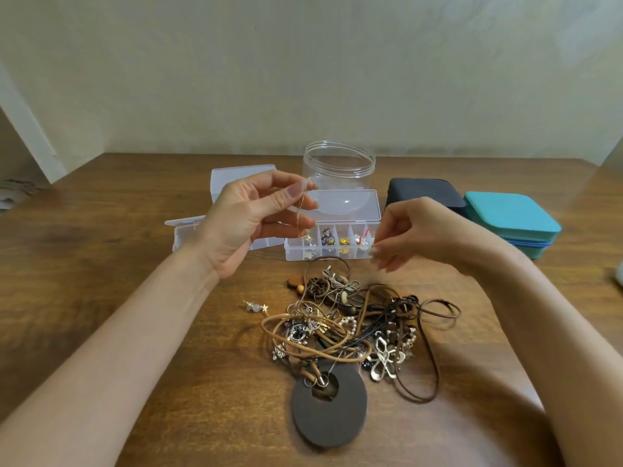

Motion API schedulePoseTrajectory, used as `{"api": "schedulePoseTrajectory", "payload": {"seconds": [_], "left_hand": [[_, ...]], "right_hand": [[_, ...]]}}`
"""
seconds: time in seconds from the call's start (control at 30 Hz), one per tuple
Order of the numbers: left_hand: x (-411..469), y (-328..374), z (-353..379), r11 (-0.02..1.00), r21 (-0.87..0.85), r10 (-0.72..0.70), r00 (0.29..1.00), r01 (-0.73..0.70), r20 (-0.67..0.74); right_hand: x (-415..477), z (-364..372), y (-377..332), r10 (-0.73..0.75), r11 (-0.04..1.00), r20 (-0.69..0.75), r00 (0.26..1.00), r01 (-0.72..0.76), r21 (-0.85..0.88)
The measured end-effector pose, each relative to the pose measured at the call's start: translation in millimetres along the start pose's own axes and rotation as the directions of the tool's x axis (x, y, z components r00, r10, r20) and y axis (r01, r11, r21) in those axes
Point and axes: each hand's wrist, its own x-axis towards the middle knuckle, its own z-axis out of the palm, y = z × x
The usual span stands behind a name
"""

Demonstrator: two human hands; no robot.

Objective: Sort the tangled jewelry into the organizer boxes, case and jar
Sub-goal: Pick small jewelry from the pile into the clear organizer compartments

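Presently a thin gold chain earring [299,214] is pinched at its top end between the thumb and forefinger of the left hand [253,227]. It hangs freely above the left end of the open organizer box [332,246], with a small charm at its lower end. The right hand [421,230] is held just beside the right end of the same box, with its fingers bent downward. Whether something small is pinched between its fingertips cannot be told, because they are blurred.

The step in hand is judged to be the placing of this earring into one compartment. It is done well when the chain is lowered slowly, charm first, so that it is gathered upon itself inside a single compartment and no part is left lying over a divider. The pinch should be loosened only when the charm rests on the bottom, otherwise the light chain may be dropped across two compartments. Several compartments are seen to hold small pieces, so a fitting one should be chosen. Whether a matching earring is among them cannot be confirmed.

The tangled pile [354,325] lies on the bench [101,247] on the near side of the box, and the hanging chain should be kept apart from it, so that it is not caught again. The jar [338,163] stands open on the far side, and the dark case [424,193] is closed at the right.
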Motion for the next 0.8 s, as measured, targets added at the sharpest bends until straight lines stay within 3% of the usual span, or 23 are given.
{"api": "schedulePoseTrajectory", "payload": {"seconds": [0.2, 0.3, 0.5, 0.67, 0.8], "left_hand": [[1, -2, 2, 0.999, -0.044, -0.018, 1.000, 0.017, -0.007], [1, -2, 2, 0.998, -0.056, -0.018, 1.000, 0.017, -0.013], [2, -6, 1, 0.987, 0.146, 0.083, 0.994, -0.072, -0.070], [2, -8, 2, 0.977, 0.185, 0.113, 0.993, -0.105, -0.033], [2, -11, 4, 0.968, 0.219, 0.128, 0.992, -0.124, -0.006]], "right_hand": [[-4, -2, -6, -0.107, 0.944, -0.033, 0.994, 0.112, 0.310], [-5, 4, -8, -0.155, 0.903, 0.022, 0.988, 0.133, 0.409], [-1, 16, -9, -0.154, 0.776, 0.091, 0.984, 0.064, 0.627], [4, 20, -5, -0.142, 0.723, 0.071, 0.987, 0.054, 0.688], [5, 24, -4, -0.159, 0.781, 0.008, 0.987, 0.121, 0.613]]}}
